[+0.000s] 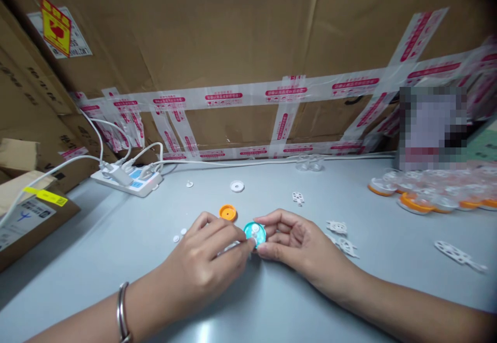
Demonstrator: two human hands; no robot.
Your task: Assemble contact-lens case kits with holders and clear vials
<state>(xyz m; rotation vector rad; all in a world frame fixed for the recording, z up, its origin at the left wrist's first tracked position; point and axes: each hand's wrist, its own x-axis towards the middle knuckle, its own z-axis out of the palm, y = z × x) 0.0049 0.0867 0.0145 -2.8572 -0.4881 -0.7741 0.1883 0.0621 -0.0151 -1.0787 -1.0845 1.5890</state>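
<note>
A shallow turquoise round case (262, 238) is held just above the table, with small white gear-like parts (255, 227) inside it. My right hand (298, 237) grips the case by its right rim between thumb and fingers. From the left, my left hand (212, 252) reaches to the case with its fingertips pinched together at the white parts; what they hold is mostly hidden. Just behind my left hand lies an orange round case (228, 212). Two small white discs (176, 239) rest left of that hand. Near my right hand are flat white cut-out plates (337, 227).
Farther back lie a white ring (237, 185), a small white peg piece (189, 183) and another cut-out plate (297, 198). A power strip (130, 180) with cables stands at left. Clear-and-orange round pieces (417, 203) crowd the right. Taped cardboard (233, 38) walls off the back.
</note>
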